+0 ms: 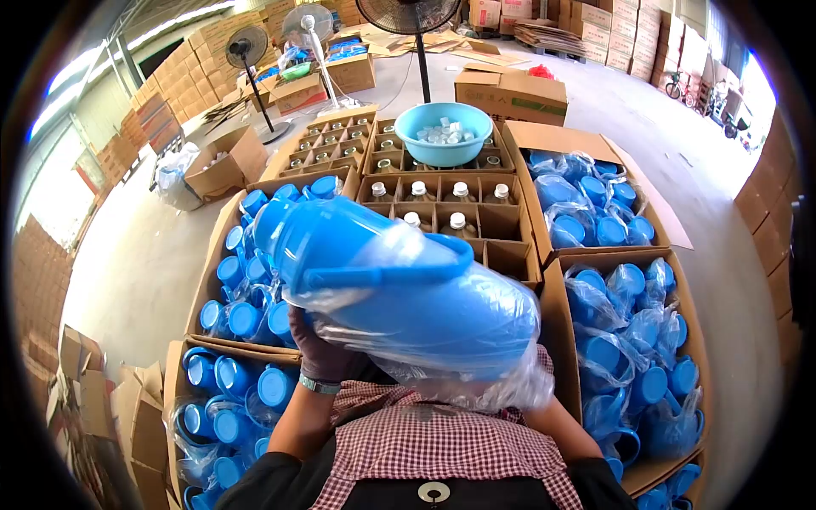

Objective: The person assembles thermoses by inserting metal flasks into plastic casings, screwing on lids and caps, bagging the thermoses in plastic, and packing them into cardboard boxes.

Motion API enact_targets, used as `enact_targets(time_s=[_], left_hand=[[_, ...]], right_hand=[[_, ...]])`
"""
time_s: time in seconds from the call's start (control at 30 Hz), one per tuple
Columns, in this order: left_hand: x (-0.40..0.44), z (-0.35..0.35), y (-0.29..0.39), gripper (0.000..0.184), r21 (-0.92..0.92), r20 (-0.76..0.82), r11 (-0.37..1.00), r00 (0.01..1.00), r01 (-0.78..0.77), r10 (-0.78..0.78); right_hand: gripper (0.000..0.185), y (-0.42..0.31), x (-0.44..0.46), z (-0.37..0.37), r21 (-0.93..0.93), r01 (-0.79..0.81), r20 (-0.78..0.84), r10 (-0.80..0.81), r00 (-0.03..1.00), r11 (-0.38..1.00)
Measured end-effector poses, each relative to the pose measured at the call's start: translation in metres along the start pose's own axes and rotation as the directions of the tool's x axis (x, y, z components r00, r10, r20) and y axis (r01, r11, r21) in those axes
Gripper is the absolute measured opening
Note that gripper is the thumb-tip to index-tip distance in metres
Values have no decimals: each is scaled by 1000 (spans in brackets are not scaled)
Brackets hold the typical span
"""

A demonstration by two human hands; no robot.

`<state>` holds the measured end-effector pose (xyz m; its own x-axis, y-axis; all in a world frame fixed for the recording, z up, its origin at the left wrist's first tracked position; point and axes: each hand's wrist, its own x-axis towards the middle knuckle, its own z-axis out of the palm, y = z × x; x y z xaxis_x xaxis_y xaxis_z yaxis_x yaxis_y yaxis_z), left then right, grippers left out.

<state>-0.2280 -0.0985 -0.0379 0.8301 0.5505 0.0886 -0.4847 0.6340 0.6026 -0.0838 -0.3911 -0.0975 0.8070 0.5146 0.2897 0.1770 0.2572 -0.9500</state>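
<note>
Bagged blue vacuum flask (425, 297) tilts against my gloved left hand (323, 350); I cannot tell either hand's finger grip; slick bag (510, 382) needs steady support.

I have cartons (557, 323) of jugs (245, 320) left and right, the held jug (416, 306) between them, before the bottle carton (500, 223). Behind that, a basin (444, 155) sits on another carton (393, 153); farther back, probably flattened cardboard (459, 44).
</note>
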Motion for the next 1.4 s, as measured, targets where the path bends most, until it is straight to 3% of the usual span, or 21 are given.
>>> enact_targets(time_s=[0.2,0.33,0.4,0.5,0.6,0.63,0.67,0.7,0.73,0.77,0.83,0.9,0.93,0.97,1.03,1.1,1.17,1.23,1.3,1.33,1.4], left_hand=[[0,-11,-4,69,-363,241,911,964,193,-108],[-1,28,7,70,-167,98,985,995,42,-26],[16,7,19,71,-128,16,992,1000,18,-16],[14,-16,39,72,17,28,998,998,-56,55],[15,-26,43,75,140,96,975,982,-172,160],[19,-39,44,75,106,191,984,974,-144,122],[22,-40,43,75,73,297,985,947,-153,125],[27,-39,40,75,36,406,987,905,-156,129],[30,-44,45,73,67,396,993,916,-97,63],[33,-46,51,73,84,396,996,918,-34,-2],[44,-28,59,70,212,374,977,926,-26,-56],[54,12,50,70,325,381,946,913,13,-143],[58,29,44,72,462,341,885,911,54,-233],[51,52,26,82,547,362,835,916,-61,-171],[57,61,-5,84,678,482,707,848,-202,-221],[56,92,-25,63,811,423,549,850,-200,-315],[43,144,-50,37,868,459,377,811,-322,-363],[19,234,-65,28,689,633,262,386,-675,-671],[15,282,-89,27,329,780,305,75,-894,-621],[12,302,-107,26,157,887,381,-40,-911,-460],[-13,348,-136,25,-133,968,406,-206,-904,-141]], right_hand=[[26,-28,-1,-30,-411,320,155,-281,947,853],[23,4,-2,4,-138,44,37,-39,999,989],[22,13,4,0,-133,9,33,-5,999,991],[19,-25,30,-45,-583,153,136,-89,987,798],[32,-80,40,-40,-811,241,-17,-433,901,533],[30,-35,39,-32,-653,314,41,-382,923,689],[43,-7,32,-14,-527,407,234,-333,913,746],[57,-18,27,11,-409,399,277,-305,911,821],[65,-8,20,12,-318,327,290,-237,927,890],[73,4,12,19,139,-4,207,-25,978,990],[92,-28,23,25,538,72,183,-200,962,840],[98,-93,25,19,437,167,210,-281,936,884],[105,-107,39,-2,-111,611,203,-584,786,784],[112,-137,31,-9,-278,674,199,-646,737,685],[126,-155,5,-24,-425,559,153,-553,819,712],[129,-169,-32,-43,-302,301,54,-299,953,905],[127,-173,-70,-62,-591,340,-45,-450,892,732],[115,-193,-109,-72,-689,254,-81,-420,904,678],[100,-205,-138,-79,-770,180,-91,-385,918,612],[89,-213,-154,-83,-797,187,-161,-500,851,575],[80,-252,-186,-85,-924,-15,-244,-557,794,382]])
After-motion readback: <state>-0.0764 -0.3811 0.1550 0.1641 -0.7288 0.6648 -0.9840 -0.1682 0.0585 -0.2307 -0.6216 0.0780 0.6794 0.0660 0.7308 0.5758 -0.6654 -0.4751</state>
